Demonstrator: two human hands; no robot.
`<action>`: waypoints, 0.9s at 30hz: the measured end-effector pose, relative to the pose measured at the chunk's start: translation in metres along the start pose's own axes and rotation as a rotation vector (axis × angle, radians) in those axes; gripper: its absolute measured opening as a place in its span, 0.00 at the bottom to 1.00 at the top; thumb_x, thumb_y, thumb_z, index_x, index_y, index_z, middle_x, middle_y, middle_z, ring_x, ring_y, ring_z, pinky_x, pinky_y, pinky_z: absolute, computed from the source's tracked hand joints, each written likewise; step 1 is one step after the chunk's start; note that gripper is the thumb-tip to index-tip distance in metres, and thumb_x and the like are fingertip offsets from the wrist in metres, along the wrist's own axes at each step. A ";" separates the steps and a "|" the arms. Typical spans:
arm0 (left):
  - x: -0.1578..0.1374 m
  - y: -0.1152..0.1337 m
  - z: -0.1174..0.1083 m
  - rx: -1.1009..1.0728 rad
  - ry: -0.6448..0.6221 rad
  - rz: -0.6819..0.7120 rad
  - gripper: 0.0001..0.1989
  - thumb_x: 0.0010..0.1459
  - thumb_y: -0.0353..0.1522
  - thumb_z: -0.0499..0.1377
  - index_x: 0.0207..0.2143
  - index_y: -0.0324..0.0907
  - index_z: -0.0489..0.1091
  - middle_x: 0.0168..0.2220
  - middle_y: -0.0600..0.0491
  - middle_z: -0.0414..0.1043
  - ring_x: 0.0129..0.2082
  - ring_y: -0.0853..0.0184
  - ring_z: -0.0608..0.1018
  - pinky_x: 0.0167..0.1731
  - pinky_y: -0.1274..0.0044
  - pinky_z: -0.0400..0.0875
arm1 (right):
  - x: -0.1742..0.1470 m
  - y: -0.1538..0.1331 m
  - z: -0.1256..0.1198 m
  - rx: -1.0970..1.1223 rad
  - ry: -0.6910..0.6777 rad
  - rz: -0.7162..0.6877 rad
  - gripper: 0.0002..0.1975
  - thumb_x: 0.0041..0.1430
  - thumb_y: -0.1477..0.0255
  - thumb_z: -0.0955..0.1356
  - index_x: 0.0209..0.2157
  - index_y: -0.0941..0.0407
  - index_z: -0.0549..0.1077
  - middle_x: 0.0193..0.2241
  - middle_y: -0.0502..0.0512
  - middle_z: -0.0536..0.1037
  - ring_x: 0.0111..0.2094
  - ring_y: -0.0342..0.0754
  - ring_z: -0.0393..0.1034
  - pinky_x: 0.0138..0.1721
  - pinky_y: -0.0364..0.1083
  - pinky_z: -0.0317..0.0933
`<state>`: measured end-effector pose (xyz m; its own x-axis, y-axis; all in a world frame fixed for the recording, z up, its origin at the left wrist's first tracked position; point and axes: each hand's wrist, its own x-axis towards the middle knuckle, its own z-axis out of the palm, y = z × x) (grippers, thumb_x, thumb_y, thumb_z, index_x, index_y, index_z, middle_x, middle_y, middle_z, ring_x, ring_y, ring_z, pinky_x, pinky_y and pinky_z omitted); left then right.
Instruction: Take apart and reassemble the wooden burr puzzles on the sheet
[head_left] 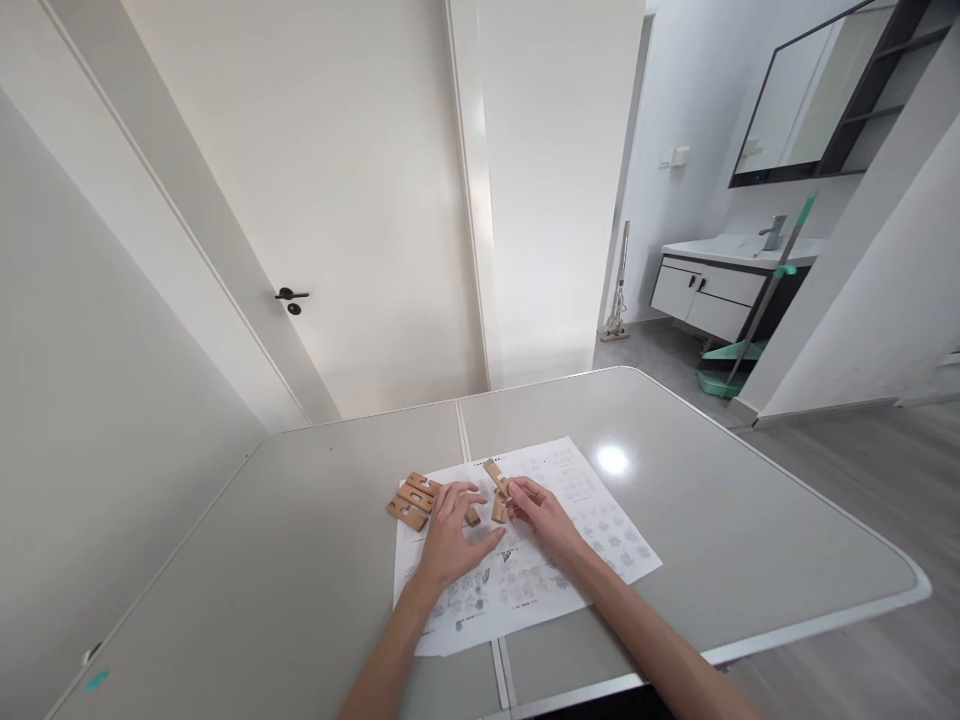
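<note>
Holding wooden pieces (492, 472) over illegibly printed paper (525, 596).

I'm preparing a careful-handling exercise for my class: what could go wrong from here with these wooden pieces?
1. The right hand holds the small wooden pieces at its fingertips, so one might slip.
2. The left hand is spread close to the loose pieces and could nudge them.
3. Both hands cover parts of the printed sheet, so some printing may be overlooked.
</note>
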<state>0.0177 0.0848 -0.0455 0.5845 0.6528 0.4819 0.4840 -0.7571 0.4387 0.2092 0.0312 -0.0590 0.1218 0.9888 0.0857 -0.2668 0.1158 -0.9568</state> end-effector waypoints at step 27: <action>-0.005 -0.015 0.011 -0.170 -0.202 -0.096 0.33 0.50 0.45 0.72 0.57 0.52 0.68 0.55 0.49 0.75 0.55 0.49 0.75 0.53 0.58 0.72 | -0.004 0.004 0.007 -0.346 -0.052 -0.047 0.24 0.58 0.46 0.69 0.39 0.53 0.80 0.29 0.53 0.81 0.26 0.49 0.72 0.26 0.45 0.63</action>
<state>0.0144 0.0920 -0.0626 0.6679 0.6903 0.2782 0.4371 -0.6663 0.6041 0.2015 0.0278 -0.0610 0.0752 0.9877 0.1374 0.0786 0.1315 -0.9882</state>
